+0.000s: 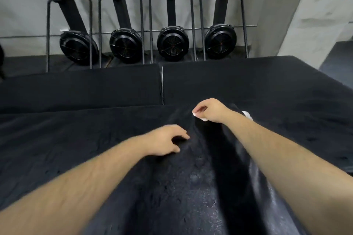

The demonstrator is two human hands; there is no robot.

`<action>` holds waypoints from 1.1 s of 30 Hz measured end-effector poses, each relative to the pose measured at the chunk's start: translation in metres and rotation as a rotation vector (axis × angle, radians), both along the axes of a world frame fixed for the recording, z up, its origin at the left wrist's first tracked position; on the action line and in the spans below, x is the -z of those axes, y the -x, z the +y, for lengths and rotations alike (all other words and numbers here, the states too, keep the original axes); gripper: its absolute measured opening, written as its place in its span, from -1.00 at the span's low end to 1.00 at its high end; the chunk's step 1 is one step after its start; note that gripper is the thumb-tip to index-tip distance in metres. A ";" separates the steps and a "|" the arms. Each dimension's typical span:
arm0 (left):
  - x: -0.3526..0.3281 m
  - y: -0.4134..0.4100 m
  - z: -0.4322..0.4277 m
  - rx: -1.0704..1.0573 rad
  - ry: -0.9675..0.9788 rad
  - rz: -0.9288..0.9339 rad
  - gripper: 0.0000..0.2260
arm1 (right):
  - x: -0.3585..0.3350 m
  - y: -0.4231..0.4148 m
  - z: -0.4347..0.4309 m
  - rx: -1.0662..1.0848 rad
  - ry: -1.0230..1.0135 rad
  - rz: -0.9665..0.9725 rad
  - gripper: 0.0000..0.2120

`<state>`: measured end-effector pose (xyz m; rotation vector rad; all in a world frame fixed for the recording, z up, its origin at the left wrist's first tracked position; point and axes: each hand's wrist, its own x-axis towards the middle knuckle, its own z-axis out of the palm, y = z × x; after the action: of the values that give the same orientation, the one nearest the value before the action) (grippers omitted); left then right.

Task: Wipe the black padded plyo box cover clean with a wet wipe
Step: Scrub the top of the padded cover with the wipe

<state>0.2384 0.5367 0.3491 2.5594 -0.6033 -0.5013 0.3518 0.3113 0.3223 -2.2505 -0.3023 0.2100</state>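
The right hand (210, 109) is pinching a white wet wipe (202, 119) crosswise on the black padded cover (191, 187), whose glossy ridge is running away toward upright rowing machines (172, 42) along a grey wall (23, 5), while the left hand (164, 142) is resting curled fingertips nearby, grip unclear.

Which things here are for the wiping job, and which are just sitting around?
For the job: black padded cover; wet wipe; right hand pinching it; left hand touching the cover.

Just sitting around: four fan machines by the wall; black boxes behind.
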 end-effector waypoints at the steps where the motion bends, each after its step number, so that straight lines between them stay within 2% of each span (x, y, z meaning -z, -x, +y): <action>1: -0.003 -0.019 0.024 -0.092 -0.033 -0.043 -0.53 | 0.000 -0.003 0.007 -0.006 0.008 -0.012 -0.80; 3: -0.006 -0.051 0.061 -0.259 -0.100 -0.063 -0.46 | 0.004 -0.011 0.025 -0.058 0.062 -0.021 -0.76; 5: -0.008 -0.078 0.079 -0.337 -0.227 -0.041 -0.30 | 0.002 -0.023 0.041 -0.088 0.156 0.007 -0.55; 8: -0.011 -0.106 0.082 -0.286 -0.392 0.047 0.00 | -0.012 -0.035 0.053 -0.151 0.298 0.068 -0.40; 11: -0.011 -0.132 0.080 -0.246 -0.531 0.143 0.15 | -0.022 -0.052 0.062 -0.225 0.656 0.099 -0.35; 14: -0.009 -0.143 0.080 -0.245 -0.550 0.184 0.08 | -0.030 -0.058 0.069 -0.255 0.765 0.173 -0.37; 18: -0.001 -0.138 0.087 -0.252 -0.545 0.056 0.03 | -0.040 -0.055 0.076 -0.261 0.909 0.199 -0.42; 21: -0.006 -0.125 0.087 -0.280 -0.547 -0.072 0.01 | -0.047 -0.050 0.081 -0.244 0.929 0.201 -0.32; 24: -0.009 -0.109 0.077 -0.310 -0.571 -0.153 -0.04 | -0.045 -0.033 0.075 -0.191 0.873 0.112 -0.24; 29: -0.033 -0.083 0.069 -0.411 -0.576 -0.291 -0.10 | -0.076 -0.001 0.066 -0.099 0.729 -0.072 -0.65; 33: -0.103 -0.066 0.071 -0.462 -0.529 -0.410 -0.11 | -0.142 0.026 0.069 -0.007 0.704 -0.375 -0.59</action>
<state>0.3046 0.6081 0.4520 3.2025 0.0283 0.0425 0.3263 0.3798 0.4641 -2.9883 -0.4903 -0.1331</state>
